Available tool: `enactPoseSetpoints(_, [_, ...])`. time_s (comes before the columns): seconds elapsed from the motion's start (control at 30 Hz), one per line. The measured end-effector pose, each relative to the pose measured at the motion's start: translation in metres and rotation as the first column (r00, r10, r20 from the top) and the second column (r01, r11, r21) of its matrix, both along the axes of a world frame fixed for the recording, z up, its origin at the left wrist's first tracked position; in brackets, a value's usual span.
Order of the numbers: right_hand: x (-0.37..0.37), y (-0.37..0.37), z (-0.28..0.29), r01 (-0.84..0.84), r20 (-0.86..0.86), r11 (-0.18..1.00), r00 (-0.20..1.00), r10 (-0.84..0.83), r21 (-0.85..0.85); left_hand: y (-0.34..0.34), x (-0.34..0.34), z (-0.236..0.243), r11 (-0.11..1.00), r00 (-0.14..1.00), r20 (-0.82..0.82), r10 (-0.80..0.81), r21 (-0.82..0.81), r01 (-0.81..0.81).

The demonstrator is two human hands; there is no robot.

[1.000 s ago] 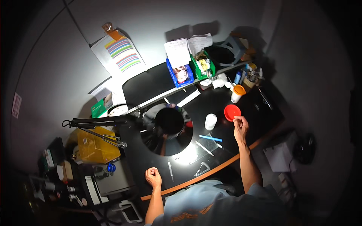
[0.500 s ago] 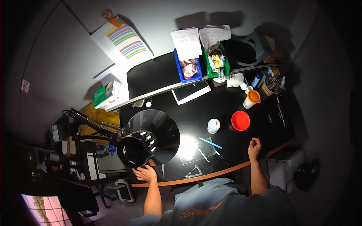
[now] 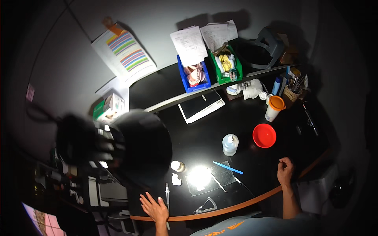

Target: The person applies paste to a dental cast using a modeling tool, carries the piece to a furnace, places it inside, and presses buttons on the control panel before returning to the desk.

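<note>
My left hand (image 3: 154,208) lies flat with fingers spread on the black desk (image 3: 204,135) near its front left edge, beside a thin metal tool (image 3: 167,194). My right hand (image 3: 285,171) rests at the front right of the desk, fingers loosely curled, holding nothing I can see. Between the hands sits a brightly lit glass plate (image 3: 204,179) with a blue stick (image 3: 227,167) on it, a small white lump (image 3: 176,180) and a small jar (image 3: 177,166). A black lamp head (image 3: 86,143) hangs blurred at the left.
A red bowl (image 3: 264,135), a clear bottle (image 3: 230,144) and an orange-lidded cup (image 3: 274,107) stand behind the plate. A shelf carries a blue bin (image 3: 193,74) and a green bin (image 3: 226,65). A black book (image 3: 201,106) lies under it. A metal triangle tool (image 3: 207,205) lies at the front edge.
The lamp head has swung away to the left. My left hand has opened flat on the desk. My right hand has drawn back from the red bowl toward the front edge.
</note>
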State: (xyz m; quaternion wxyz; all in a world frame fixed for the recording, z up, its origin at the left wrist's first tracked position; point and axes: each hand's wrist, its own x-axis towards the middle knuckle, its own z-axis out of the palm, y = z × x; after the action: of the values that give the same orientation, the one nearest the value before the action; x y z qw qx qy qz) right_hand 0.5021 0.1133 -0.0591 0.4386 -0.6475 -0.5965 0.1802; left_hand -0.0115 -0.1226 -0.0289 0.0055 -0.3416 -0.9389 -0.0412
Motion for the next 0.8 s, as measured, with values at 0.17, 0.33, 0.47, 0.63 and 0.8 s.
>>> enactPoseSetpoints(0.17, [0.006,-0.002,0.000,-0.092,0.006,0.989,0.996,0.092,0.115,-0.001,-0.003,-0.010,0.996,0.999,-0.038,-0.037,0.077,0.040])
enactPoseSetpoints(0.33, [0.000,-0.008,0.017,-0.257,-0.046,0.964,0.964,0.261,0.074,-0.002,-0.004,-0.010,0.993,1.000,0.001,-0.030,0.113,0.030])
enactPoseSetpoints(0.47, [0.005,-0.006,0.016,-0.319,-0.083,0.938,0.940,0.332,0.139,-0.004,-0.004,-0.011,0.985,1.000,0.007,-0.012,0.170,0.011])
enactPoseSetpoints(0.63, [0.005,-0.004,0.002,-0.293,-0.254,0.941,0.910,0.329,0.169,-0.009,-0.017,-0.021,0.922,1.000,-0.010,0.014,0.387,-0.009])
enactPoseSetpoints(0.8, [0.008,-0.031,0.011,-0.231,-0.388,0.890,0.836,0.387,0.392,-0.051,0.009,-0.049,0.259,0.960,-0.222,0.171,0.950,0.174])
